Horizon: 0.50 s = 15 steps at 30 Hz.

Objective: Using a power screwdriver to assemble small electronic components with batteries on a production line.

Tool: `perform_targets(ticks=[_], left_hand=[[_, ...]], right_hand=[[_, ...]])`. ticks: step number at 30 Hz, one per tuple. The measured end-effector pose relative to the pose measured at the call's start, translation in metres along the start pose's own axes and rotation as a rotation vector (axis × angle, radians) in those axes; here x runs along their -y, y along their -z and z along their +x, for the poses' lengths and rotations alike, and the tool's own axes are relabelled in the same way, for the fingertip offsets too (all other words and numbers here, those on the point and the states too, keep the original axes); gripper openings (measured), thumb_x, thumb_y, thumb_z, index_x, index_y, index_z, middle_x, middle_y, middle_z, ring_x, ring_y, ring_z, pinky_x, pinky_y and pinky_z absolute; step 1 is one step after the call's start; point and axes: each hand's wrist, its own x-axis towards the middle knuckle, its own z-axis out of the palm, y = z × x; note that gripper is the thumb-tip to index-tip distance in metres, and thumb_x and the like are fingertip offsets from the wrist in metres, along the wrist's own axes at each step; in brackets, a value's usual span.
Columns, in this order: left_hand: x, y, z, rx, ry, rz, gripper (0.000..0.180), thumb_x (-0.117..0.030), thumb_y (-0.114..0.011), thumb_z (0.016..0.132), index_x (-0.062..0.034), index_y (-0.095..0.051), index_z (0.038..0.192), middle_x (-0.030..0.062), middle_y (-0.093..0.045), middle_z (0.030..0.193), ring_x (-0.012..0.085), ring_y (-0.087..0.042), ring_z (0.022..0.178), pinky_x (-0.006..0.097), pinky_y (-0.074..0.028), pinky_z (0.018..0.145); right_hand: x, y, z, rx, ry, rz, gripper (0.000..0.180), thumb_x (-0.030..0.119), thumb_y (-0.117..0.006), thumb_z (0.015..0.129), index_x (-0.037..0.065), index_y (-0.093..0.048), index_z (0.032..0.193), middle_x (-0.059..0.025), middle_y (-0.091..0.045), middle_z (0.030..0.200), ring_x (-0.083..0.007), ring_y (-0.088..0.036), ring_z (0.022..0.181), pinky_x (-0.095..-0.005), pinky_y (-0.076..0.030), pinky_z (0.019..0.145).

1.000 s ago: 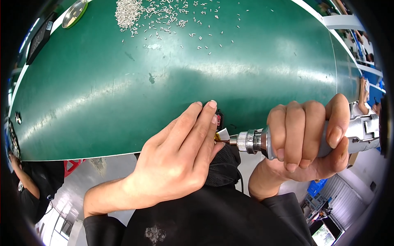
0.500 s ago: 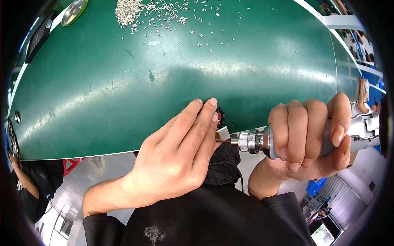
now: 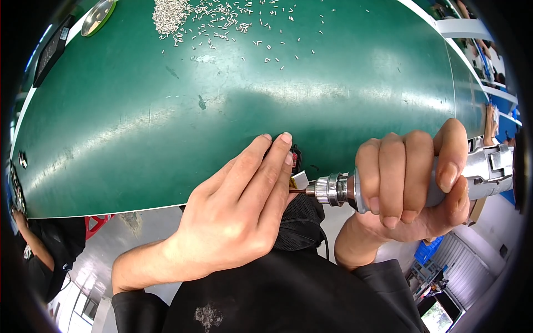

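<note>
A green tabletop (image 3: 166, 127) fills most of the view, its near edge bending across the lower middle. Below that edge the person's dark clothing takes up the bottom, and both forearms rise out of it.

The left hand (image 3: 233, 216) lies flat-fingered at the tabletop's near edge, fingers extended and pressed together over a small dark part (image 3: 295, 159). Only a sliver of that part shows past the fingertips, with a bit of red and a pale tab beside it; its shape and how the fingers pinch it are hidden, so whether the hand truly grips it or only steadies it cannot be told.

The right hand (image 3: 411, 183) is clenched around the body of a silver power screwdriver (image 3: 388, 186) held level. The tool's grey housing runs off toward the right rim and is partly covered by the fingers. Its knurled metal chuck (image 3: 328, 190) sticks out to the left, and the thin bit meets the part just beside the left fingertips; the contact point itself is too small to make out.

Far across the tabletop lies a scatter of small pale screws (image 3: 222, 19), heaped at the left. A round metal dish (image 3: 97, 16) is cut off at the upper left rim.
</note>
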Motion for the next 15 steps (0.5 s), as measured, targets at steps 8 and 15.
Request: perform_targets(ticks=[8, 15], left_hand=[[-0.001, 0.006, 0.002, 0.065, 0.023, -0.052, 0.045, -0.011, -0.075, 0.061, 0.0136, -0.062, 0.097, 0.0239, -0.061, 0.111, 0.0356, -0.062, 0.096, 0.038, -0.055, 0.073], [-0.002, 0.008, 0.002, 0.122, 0.035, -0.059, 0.048, -0.017, -0.076, 0.064, 0.0131, -0.062, 0.099, 0.0236, -0.061, 0.112, 0.0357, -0.062, 0.097, 0.038, -0.055, 0.073]], right_hand=[[-0.001, 0.003, 0.000, 0.028, -0.019, -0.028, 0.012, 0.019, -0.053, 0.092, 0.010, -0.046, 0.088, -0.0004, -0.049, 0.053, -0.0101, -0.049, 0.040, -0.0256, -0.040, 0.046], [0.005, 0.008, 0.002, 0.043, -0.007, -0.034, 0.012, 0.021, -0.050, 0.093, 0.010, -0.047, 0.090, 0.0008, -0.047, 0.053, -0.0091, -0.048, 0.042, -0.0257, -0.039, 0.048]])
